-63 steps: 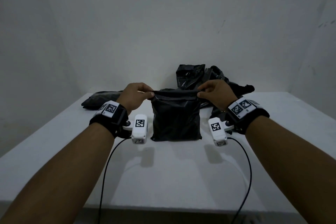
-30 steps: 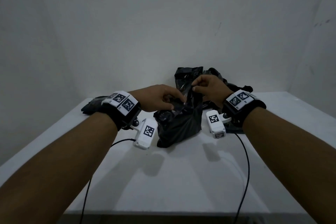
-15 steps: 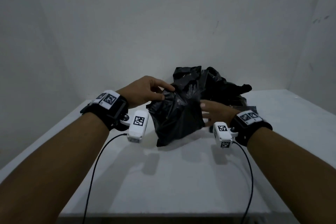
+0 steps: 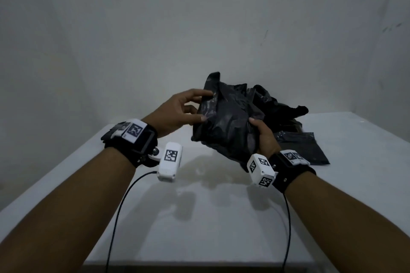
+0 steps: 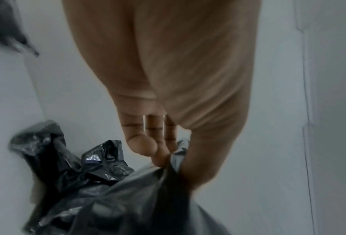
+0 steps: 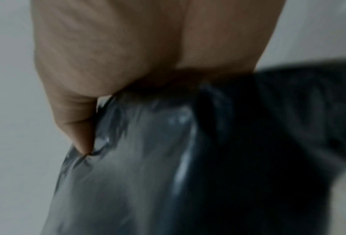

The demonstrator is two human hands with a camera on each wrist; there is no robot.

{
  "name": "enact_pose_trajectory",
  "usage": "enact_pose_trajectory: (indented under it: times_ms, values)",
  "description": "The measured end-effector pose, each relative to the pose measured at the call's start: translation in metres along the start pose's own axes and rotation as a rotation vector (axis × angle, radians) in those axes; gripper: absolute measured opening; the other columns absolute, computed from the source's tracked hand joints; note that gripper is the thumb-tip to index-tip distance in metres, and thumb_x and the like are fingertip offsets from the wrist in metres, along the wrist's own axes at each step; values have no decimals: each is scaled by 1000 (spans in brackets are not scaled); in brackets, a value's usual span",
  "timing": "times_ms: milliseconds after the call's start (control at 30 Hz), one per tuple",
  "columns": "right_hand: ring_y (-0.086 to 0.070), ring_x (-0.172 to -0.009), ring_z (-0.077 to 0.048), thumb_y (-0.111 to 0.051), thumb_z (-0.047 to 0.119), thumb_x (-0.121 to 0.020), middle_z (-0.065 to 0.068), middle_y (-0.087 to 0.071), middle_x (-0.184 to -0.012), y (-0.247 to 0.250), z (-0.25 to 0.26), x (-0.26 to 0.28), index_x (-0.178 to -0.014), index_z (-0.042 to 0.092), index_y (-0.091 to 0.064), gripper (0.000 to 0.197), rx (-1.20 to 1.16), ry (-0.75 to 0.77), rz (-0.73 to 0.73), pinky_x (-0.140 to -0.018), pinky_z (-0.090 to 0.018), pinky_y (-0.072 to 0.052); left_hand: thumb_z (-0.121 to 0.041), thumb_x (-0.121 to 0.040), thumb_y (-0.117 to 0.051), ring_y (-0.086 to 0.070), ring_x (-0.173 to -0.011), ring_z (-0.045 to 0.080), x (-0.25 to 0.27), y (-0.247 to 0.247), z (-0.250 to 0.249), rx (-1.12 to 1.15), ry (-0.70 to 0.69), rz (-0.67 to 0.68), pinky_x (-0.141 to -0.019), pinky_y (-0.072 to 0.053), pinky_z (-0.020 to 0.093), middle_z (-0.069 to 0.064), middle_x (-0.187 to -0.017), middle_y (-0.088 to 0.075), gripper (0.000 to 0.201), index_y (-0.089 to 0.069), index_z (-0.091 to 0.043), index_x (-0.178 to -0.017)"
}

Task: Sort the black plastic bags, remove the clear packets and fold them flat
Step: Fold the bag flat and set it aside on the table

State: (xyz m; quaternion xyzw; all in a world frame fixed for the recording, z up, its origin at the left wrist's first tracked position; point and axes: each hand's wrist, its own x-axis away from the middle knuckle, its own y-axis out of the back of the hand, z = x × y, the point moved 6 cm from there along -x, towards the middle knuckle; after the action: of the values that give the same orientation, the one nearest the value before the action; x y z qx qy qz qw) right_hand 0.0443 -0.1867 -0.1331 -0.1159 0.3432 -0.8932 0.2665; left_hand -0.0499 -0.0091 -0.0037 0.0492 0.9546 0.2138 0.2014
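Note:
A crumpled black plastic bag (image 4: 224, 126) is held in the air above the white table (image 4: 199, 217). My left hand (image 4: 177, 111) pinches its upper left edge between thumb and fingers (image 5: 160, 152). My right hand (image 4: 264, 137) grips the bag (image 6: 168, 167) from below on its right side, thumb on top. Behind it lies a heap of more black bags (image 4: 279, 108) against the wall. No clear packet shows.
A flat black bag (image 4: 306, 148) lies on the table right of my right wrist. Another dark bag (image 5: 5, 30) lies at the far left, mostly hidden behind my left wrist in the head view. White walls close in behind and on both sides.
The bag, earlier stretched flat between both hands, has been crumpled and lifted off the table. My right hand moved under it and now grips it; my left shifted to its upper edge.

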Motion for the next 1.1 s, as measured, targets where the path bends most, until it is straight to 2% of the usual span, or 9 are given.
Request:
enact_pose_trajectory:
  times_ms: [133,233,333,500,567,667,733,867,1100]
  values:
    - [-70,-98,-33,-63,33,-83,-15,-72,-116,-2,6,4,-108,8,-76,37,42,48,-32,-91,-41,-50,-14,-96,-66,-57,-77,11,4,-10,3,-198,-34,24,-69,-49,23,-1,-125,-58,39,-59,-32,-130]
    - [-71,-99,-32,-62,33,-80,-15,-71,-117,-2,9,7,-100,10,-80,35,68,40,-22,-96,-42,-49,-22,-90,-73,-62,-87,8,7,-12,6,-392,-60,77,-76,-52,20,-5,-126,-53,47,-57,-38,-131]
    - [-68,-104,-34,-64,34,-78,-18,-69,-122,1,11,8,-108,8,-77,41,92,20,-11,-100,-45,-47,-31,-81,-82,-62,-104,13,11,-14,9,-413,-45,122,-88,-54,22,-5,-129,-44,58,-56,-43,-131]
    - [-72,-91,-31,-62,32,-79,-17,-74,-109,2,16,8,-94,9,-81,34,112,30,-24,-88,-41,-50,-22,-76,-88,-43,-131,-2,19,-27,8,-303,32,201,-96,-53,21,-14,-147,-25,82,-43,-39,-143]
    - [-73,-83,-30,-61,31,-81,-15,-75,-99,2,18,8,-87,9,-81,31,118,27,-29,-83,-39,-51,-16,-76,-87,-38,-131,-10,21,-31,9,-295,53,223,-95,-51,17,-17,-150,-21,99,-28,-37,-152]
    - [-74,-79,-29,-54,29,-92,-15,-75,-96,3,19,11,-87,7,-80,34,138,15,-34,-80,-38,-51,-12,-71,-91,-48,-131,0,24,-36,16,-250,149,287,-87,-53,18,-22,-156,-20,129,0,-44,-157]
    - [-74,-80,-29,-54,28,-92,-16,-75,-97,3,18,13,-91,6,-79,33,151,-1,-35,-81,-39,-51,-9,-70,-91,-56,-122,-5,25,-37,19,-254,185,323,-82,-52,14,-21,-152,-28,138,11,-44,-156]
    - [-74,-79,-28,-51,29,-95,-15,-75,-96,4,18,17,-105,5,-70,32,159,-6,-41,-81,-39,-50,-16,-67,-94,-61,-112,-2,23,-39,18,-352,228,330,-78,-51,10,-14,-153,-34,144,17,-46,-154]
    - [-73,-89,-31,-59,32,-82,-17,-73,-108,3,17,21,-116,5,-66,45,145,-12,-30,-84,-40,-51,-20,-67,-94,-63,-106,0,22,-50,20,-409,212,355,-88,-55,19,-5,-158,-33,148,26,-52,-148]
